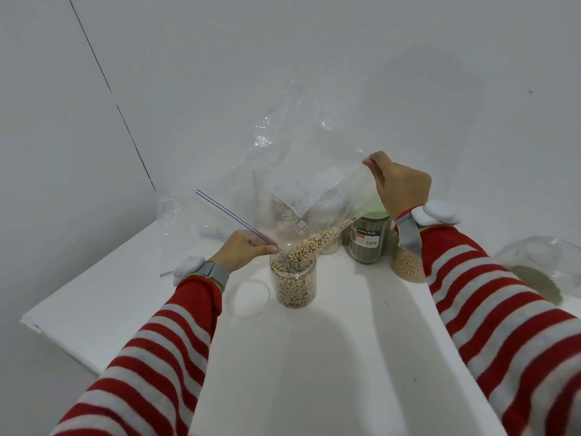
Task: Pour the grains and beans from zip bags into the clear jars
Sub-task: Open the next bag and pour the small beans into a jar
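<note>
1. Our left hand [242, 250] pinches the bag [292, 171] by its zip mouth at the rim of the jar [295, 291], which stands on the bench [314, 357] just beside this hand.
2. Our right hand [400, 187] pinches the raised corner, so the bag slopes down-left.
3. Limp clear film, small smooth beans [309, 245], rigid round jar.

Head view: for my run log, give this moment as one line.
step: pouring beans | left hand: pinches zip bag mouth over clear jar | right hand: holds bag's far end raised

Desk [314, 372] front open; back blocked by bean jar [295, 287], lid [248, 300] just left, labelled jar [366, 243], zip bag [292, 171] overhead.
</note>
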Demonstrator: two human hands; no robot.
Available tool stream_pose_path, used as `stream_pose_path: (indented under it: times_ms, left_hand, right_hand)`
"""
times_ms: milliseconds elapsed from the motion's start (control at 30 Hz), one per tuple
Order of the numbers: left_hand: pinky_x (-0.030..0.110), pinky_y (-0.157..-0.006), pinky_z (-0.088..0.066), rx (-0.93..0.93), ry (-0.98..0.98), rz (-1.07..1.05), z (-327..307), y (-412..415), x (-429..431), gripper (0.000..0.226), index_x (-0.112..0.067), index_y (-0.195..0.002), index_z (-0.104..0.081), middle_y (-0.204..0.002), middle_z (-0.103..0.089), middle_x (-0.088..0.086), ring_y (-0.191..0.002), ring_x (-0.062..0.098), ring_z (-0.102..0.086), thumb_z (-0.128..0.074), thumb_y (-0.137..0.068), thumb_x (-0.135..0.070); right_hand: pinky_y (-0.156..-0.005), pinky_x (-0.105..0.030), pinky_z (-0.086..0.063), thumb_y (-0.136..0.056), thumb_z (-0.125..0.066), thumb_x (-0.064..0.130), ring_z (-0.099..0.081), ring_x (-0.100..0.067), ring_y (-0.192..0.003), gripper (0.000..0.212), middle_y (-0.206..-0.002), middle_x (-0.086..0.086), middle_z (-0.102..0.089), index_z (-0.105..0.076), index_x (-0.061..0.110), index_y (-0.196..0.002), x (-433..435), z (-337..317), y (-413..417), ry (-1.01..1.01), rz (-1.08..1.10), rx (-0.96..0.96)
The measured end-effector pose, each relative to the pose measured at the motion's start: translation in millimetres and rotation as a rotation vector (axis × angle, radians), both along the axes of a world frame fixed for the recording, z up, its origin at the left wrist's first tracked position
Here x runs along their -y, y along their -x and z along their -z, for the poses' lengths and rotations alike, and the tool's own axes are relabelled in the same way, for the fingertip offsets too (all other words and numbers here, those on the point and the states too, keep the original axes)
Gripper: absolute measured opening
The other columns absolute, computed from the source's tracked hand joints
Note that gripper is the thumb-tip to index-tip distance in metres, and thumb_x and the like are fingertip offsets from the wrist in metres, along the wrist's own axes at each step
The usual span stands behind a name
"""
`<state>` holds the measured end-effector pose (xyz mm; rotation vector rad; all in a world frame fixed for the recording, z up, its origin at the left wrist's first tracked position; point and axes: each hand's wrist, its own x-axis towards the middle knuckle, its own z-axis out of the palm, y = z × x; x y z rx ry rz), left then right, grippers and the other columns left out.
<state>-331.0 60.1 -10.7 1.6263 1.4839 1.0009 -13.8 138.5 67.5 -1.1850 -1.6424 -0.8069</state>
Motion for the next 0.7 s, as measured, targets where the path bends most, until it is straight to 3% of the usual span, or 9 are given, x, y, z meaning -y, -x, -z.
stream_pose_path:
  times_ms: [133, 333, 533, 633, 700]
  left_hand:
    - [0.02, -0.084, -0.053, -0.022, -0.002, 0.028, -3, -1, -2, 0.009, -0.017, -0.075, -0.078, -0.087, -0.076, -0.009, -0.091, 0.008, -0.07, -0.08, -0.076, -0.009]
    - [0.015, -0.08, -0.053, -0.025, -0.039, 0.001, -8, -5, -6, 0.015, -0.007, -0.089, -0.077, -0.094, -0.075, 0.001, -0.086, 0.003, -0.069, -0.08, -0.076, -0.01]
    - [0.008, -0.07, -0.049, -0.042, -0.048, -0.032, -10, -10, -9, 0.021, 0.0, -0.096, -0.075, -0.083, -0.073, -0.001, -0.073, -0.007, -0.067, -0.079, -0.077, -0.006]
    - [0.012, -0.075, -0.053, -0.073, -0.057, -0.039, -9, -11, -8, 0.02, -0.003, -0.096, -0.076, -0.092, -0.075, 0.008, -0.076, -0.004, -0.068, -0.08, -0.077, -0.009]
    - [0.023, -0.083, -0.056, -0.077, -0.064, -0.059, -9, -8, -9, 0.016, -0.009, -0.092, -0.078, -0.095, -0.075, 0.012, -0.083, 0.005, -0.07, -0.081, -0.076, -0.012]
  right_hand:
    - [-0.047, -0.019, -0.017, -0.1, -0.051, 0.043, -0.028, -0.017, -0.038, 0.031, -0.042, 0.001, -0.043, -0.064, 0.02, -0.084, -1, -2, -5, -0.023, 0.023, -0.013]
    - [-0.046, -0.02, -0.018, -0.1, -0.051, 0.044, -0.029, -0.019, -0.037, 0.031, -0.043, 0.0, -0.042, -0.064, 0.02, -0.086, -5, -9, -12, -0.06, 0.025, 0.002]
    - [-0.046, -0.019, -0.017, -0.099, -0.052, 0.045, -0.027, -0.018, -0.036, 0.032, -0.041, 0.0, -0.043, -0.064, 0.02, -0.083, -8, -19, -13, -0.086, 0.049, 0.016]
    - [-0.046, -0.019, -0.017, -0.099, -0.051, 0.045, -0.027, -0.019, -0.036, 0.033, -0.041, 0.0, -0.042, -0.063, 0.02, -0.082, -8, -21, -12, -0.074, 0.042, 0.02]
    - [-0.046, -0.019, -0.016, -0.099, -0.051, 0.046, -0.028, -0.019, -0.036, 0.033, -0.041, 0.0, -0.042, -0.063, 0.02, -0.082, -8, -21, -11, -0.062, 0.036, 0.013]
